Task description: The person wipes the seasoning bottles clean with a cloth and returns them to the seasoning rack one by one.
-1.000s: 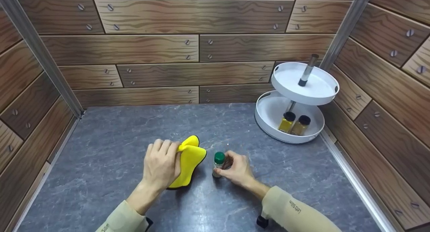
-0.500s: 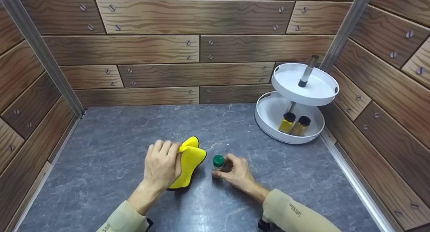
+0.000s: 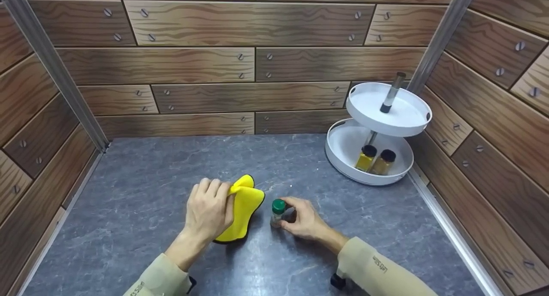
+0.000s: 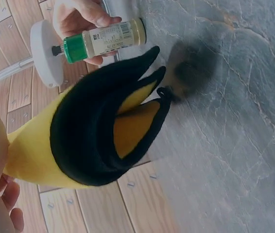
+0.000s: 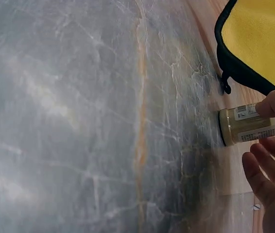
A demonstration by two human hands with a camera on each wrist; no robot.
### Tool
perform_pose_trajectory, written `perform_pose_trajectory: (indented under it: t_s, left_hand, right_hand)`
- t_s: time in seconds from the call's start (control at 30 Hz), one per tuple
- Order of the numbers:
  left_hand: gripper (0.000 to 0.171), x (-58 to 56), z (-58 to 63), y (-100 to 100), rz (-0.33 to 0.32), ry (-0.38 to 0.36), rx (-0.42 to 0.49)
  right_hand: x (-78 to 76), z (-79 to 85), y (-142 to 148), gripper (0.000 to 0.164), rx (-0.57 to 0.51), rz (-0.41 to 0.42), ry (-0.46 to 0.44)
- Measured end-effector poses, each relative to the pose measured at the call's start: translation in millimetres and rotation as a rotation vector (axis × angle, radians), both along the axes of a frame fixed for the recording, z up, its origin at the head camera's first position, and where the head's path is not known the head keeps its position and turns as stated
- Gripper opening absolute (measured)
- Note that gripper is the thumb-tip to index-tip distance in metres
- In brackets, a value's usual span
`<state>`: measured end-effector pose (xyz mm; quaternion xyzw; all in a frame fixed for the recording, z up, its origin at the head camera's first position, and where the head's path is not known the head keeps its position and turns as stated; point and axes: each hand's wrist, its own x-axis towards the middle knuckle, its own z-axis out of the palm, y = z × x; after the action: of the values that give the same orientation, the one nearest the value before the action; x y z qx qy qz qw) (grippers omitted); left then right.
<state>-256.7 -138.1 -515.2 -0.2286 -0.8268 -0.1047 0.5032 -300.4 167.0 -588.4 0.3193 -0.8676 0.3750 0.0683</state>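
My left hand grips a yellow microfiber cloth with black edging at its bunched top. The folded cloth hangs down close over the tabletop; its dark folds and a small loop show in the left wrist view. To the right, my right hand has its thumb and fingers curled round a small spice jar with a green cap. A printed label with a barcode wraps the jar, and pale contents show through its base. The jar is upright, its base right at the grey tabletop.
A white two-tier round stand is at the back right. Its lower tray holds two dark-capped jars, one with yellow contents and one brownish. Wood-patterned walls enclose the table at the back and sides.
The jar has come slightly lower and nearer to me. My right thumb has drawn back from the jar's front to its right side. My left hand and the cloth have barely moved.
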Motion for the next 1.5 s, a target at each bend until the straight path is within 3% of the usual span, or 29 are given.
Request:
perform_pose_trajectory:
  t_s: [0.63, 1.1, 1.3, 1.5]
  left_hand:
    - [0.018, -15.7, -14.1, -0.6, 0.055, -0.063, -0.006]
    - [0.019, -26.8, -17.7, 11.8, 0.096, -0.102, 0.018]
    - [0.018, -25.8, -13.5, 18.6, 0.123, -0.134, -0.003]
    - [0.019, -24.3, -12.6, 25.2, 0.101, -0.141, 0.006]
  right_hand:
    - [7.7, 0.2, -6.5, 0.030, -0.087, -0.082, -0.096]
    - [1.4, 23.3, -27.5, 0.022, -0.203, -0.065, -0.009]
    - [-0.6, 34.1, -41.9, 0.025, -0.251, -0.059, -0.020]
    - [-1.3, 39.9, -53.6, 0.024, -0.283, -0.034, 0.002]
